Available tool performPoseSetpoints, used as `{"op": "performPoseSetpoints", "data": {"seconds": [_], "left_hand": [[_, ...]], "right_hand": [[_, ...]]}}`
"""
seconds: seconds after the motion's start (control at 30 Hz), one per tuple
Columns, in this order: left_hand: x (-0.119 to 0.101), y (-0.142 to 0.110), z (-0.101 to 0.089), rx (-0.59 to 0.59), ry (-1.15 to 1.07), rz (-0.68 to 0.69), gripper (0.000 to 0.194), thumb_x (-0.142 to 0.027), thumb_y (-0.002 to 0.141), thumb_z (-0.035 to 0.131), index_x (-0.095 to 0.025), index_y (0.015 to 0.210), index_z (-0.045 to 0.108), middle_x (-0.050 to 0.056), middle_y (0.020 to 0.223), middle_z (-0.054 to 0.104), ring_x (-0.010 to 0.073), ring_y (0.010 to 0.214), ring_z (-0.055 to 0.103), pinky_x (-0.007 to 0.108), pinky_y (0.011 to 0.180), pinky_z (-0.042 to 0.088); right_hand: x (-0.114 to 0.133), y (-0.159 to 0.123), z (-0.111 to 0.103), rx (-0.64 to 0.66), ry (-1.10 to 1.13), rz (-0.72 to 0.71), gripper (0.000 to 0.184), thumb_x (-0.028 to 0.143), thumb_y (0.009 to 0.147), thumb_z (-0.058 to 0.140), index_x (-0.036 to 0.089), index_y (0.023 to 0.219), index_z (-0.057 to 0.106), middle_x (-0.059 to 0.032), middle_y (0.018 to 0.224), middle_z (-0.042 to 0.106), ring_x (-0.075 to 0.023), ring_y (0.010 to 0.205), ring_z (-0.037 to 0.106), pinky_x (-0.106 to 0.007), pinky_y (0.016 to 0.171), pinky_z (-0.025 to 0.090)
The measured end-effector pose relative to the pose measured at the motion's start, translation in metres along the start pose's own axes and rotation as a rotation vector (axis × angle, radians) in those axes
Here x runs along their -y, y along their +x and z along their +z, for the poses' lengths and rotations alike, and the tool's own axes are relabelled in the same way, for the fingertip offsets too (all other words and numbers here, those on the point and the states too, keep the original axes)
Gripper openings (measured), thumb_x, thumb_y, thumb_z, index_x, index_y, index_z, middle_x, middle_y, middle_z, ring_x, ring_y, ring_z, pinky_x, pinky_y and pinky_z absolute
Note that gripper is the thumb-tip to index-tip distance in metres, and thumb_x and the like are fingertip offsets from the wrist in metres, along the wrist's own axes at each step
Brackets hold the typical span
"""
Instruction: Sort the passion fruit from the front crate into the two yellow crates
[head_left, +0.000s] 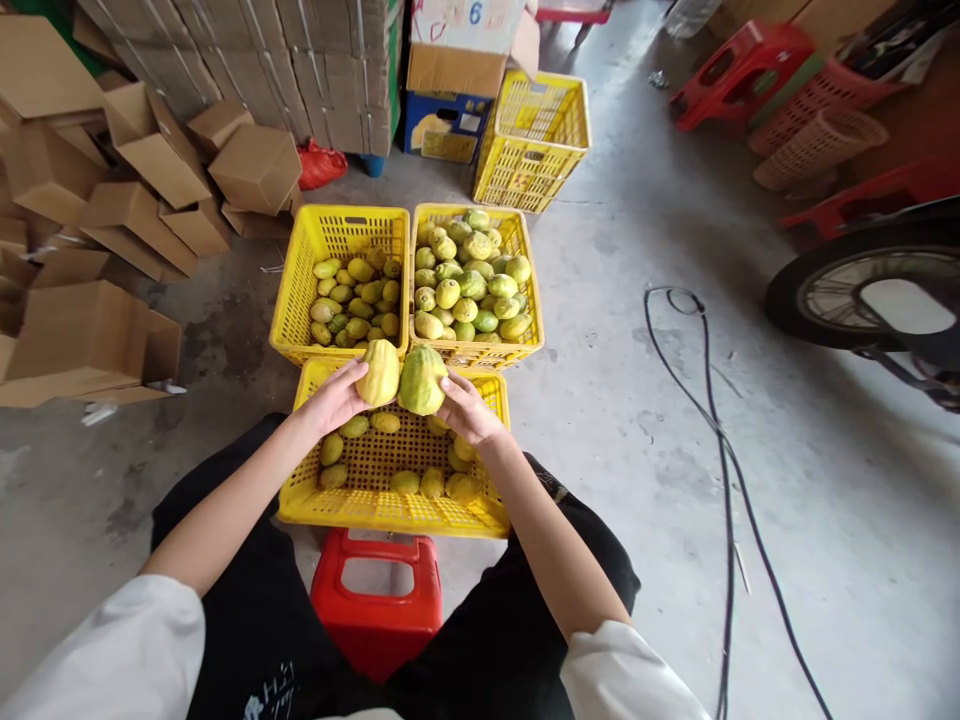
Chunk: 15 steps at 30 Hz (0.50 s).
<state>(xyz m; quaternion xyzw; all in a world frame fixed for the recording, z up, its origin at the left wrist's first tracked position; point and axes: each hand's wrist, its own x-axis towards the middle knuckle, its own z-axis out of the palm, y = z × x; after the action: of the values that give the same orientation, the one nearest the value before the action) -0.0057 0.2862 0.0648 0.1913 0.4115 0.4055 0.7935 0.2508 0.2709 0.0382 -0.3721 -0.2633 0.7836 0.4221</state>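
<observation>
While the left hand (337, 400) holds one yellow, ribbed, oval fruit (379, 374), the right hand (466, 408) holds one yellow-green, ribbed, rounded fruit (423, 381), and the fingers of each hand are bent around its own piece. These two fruits are side by side, above the front yellow plastic crate (394, 513). Inside this crate I count four fruits at the left part and three along the near side; at the right are some more, but the arm hides them partly, so I cannot tell the number. Behind it stand two yellow crates side by side, the left one (289, 300) and the right one (536, 300), each with many fruits, too overlapped for exact counting. One red plastic stool (376, 610) is between the two knees.
</observation>
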Motion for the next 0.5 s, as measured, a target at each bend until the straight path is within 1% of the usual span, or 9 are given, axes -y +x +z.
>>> {"op": "performPoseSetpoints", "data": {"seconds": [0.07, 0.13, 0.23, 0.33, 0.4, 0.47, 0.5], "left_hand": [[0.003, 0.001, -0.003, 0.012, 0.030, -0.003, 0.052, -0.026, 0.099, 0.082, -0.018, 0.149, 0.071, 0.018, 0.147, 0.082, 0.0391, 0.155, 0.070, 0.061, 0.135, 0.056], [0.007, 0.003, -0.004, 0.005, 0.058, -0.008, 0.049, -0.023, 0.097, 0.084, -0.018, 0.145, 0.075, 0.018, 0.143, 0.083, 0.0393, 0.153, 0.072, 0.061, 0.135, 0.055], [0.015, 0.004, -0.003, -0.001, 0.059, 0.005, 0.050, -0.016, 0.092, 0.086, -0.021, 0.141, 0.079, 0.015, 0.140, 0.084, 0.0392, 0.155, 0.070, 0.059, 0.136, 0.054], [0.020, 0.004, 0.000, -0.017, 0.036, 0.033, 0.057, -0.015, 0.087, 0.090, -0.026, 0.142, 0.078, 0.012, 0.146, 0.081, 0.0374, 0.157, 0.068, 0.058, 0.138, 0.053], [0.020, 0.004, 0.000, -0.050, 0.034, 0.031, 0.058, -0.018, 0.087, 0.092, -0.027, 0.142, 0.076, 0.012, 0.149, 0.079, 0.0366, 0.158, 0.067, 0.058, 0.138, 0.053], [0.018, 0.004, -0.002, -0.090, 0.019, 0.005, 0.049, -0.027, 0.092, 0.088, -0.025, 0.139, 0.075, 0.014, 0.147, 0.079, 0.0372, 0.156, 0.067, 0.059, 0.136, 0.055], [0.016, 0.004, -0.002, -0.103, -0.001, -0.009, 0.043, -0.033, 0.095, 0.084, -0.024, 0.136, 0.075, 0.014, 0.146, 0.079, 0.0377, 0.155, 0.067, 0.061, 0.135, 0.055]], "right_hand": [[-0.002, 0.001, 0.003, 0.003, 0.017, -0.008, 0.080, 0.070, 0.065, 0.107, 0.029, 0.127, 0.078, -0.0119, 0.134, 0.085, -0.0395, 0.142, 0.075, -0.054, 0.109, 0.072], [-0.004, 0.003, 0.006, 0.011, 0.034, -0.019, 0.084, 0.071, 0.066, 0.106, 0.031, 0.133, 0.075, -0.0113, 0.140, 0.083, -0.0392, 0.145, 0.073, -0.056, 0.108, 0.072], [-0.006, 0.003, 0.011, 0.026, 0.060, -0.031, 0.081, 0.065, 0.072, 0.105, 0.035, 0.139, 0.069, -0.0081, 0.148, 0.078, -0.0371, 0.147, 0.071, -0.057, 0.111, 0.071], [-0.007, 0.003, 0.015, 0.026, 0.075, 0.002, 0.073, 0.059, 0.077, 0.102, 0.035, 0.135, 0.066, -0.0070, 0.151, 0.076, -0.0361, 0.146, 0.071, -0.058, 0.113, 0.070], [-0.007, 0.004, 0.016, 0.021, 0.085, 0.034, 0.065, 0.061, 0.082, 0.096, 0.034, 0.132, 0.065, -0.0073, 0.151, 0.076, -0.0364, 0.146, 0.071, -0.059, 0.113, 0.070], [-0.006, 0.006, 0.016, 0.030, 0.101, 0.052, 0.058, 0.062, 0.087, 0.086, 0.034, 0.133, 0.066, -0.0082, 0.150, 0.077, -0.0377, 0.146, 0.071, -0.061, 0.113, 0.070], [-0.005, 0.007, 0.015, 0.037, 0.112, 0.057, 0.056, 0.061, 0.088, 0.081, 0.033, 0.134, 0.066, -0.0087, 0.149, 0.078, -0.0387, 0.146, 0.071, -0.063, 0.112, 0.070]]}}
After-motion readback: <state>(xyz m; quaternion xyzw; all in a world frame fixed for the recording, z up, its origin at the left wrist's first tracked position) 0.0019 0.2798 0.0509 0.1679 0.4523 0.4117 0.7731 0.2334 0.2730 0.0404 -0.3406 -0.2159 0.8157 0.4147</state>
